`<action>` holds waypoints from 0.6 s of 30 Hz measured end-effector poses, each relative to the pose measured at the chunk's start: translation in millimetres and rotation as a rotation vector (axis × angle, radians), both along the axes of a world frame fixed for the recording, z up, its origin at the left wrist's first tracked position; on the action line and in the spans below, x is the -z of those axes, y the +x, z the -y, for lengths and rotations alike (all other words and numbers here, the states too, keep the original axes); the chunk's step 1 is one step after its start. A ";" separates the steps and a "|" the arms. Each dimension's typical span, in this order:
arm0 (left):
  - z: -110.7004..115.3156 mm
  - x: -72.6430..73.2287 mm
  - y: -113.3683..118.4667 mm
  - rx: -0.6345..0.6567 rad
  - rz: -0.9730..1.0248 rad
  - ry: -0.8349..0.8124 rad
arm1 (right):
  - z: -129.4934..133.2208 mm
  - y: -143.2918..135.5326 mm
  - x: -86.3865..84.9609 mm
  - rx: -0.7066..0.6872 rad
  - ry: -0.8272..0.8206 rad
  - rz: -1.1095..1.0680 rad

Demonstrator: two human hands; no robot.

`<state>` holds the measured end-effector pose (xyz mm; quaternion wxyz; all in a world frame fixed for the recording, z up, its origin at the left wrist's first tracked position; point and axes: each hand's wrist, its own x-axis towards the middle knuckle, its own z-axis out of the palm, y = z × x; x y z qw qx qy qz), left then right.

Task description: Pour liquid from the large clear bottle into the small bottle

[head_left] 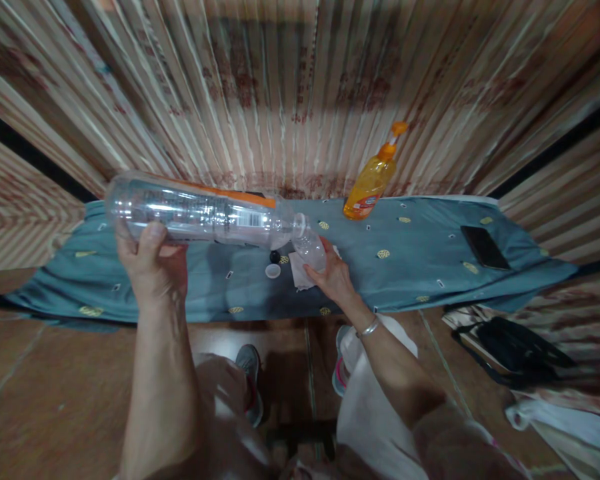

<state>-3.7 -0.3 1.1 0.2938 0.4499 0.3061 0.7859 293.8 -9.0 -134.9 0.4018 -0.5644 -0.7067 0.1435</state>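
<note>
My left hand (153, 260) is wrapped round the base end of a large clear plastic bottle (205, 212) with an orange-edged label. The bottle lies level in the air, its neck pointing right. At that neck, a small clear container (311, 248) is held in my right hand (333, 272), its opening against or very near the bottle's mouth. Beneath the small container a white tissue (300, 275) rests on the cloth. A white cap (273, 271) and a small black round item (275, 257) lie just left of the tissue.
An orange pump bottle (371, 183) stands at the back of the table with the blue-green patterned cloth (405, 267). A black phone (484, 247) lies at the right. Pleated curtain hangs behind. A black bag (517, 347) is at the lower right, beyond the table's front edge.
</note>
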 end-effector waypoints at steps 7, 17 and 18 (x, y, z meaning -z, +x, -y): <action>3.1 -4.8 7.9 -0.030 0.053 0.013 | 0.3 0.5 1.2 -0.012 0.032 -0.003; 4.9 -5.5 8.9 -0.025 0.019 -0.006 | -0.3 0.3 -0.4 -0.010 0.006 -0.006; 4.8 -5.5 9.0 -0.021 0.026 -0.001 | -0.3 0.3 -0.6 -0.009 0.005 -0.005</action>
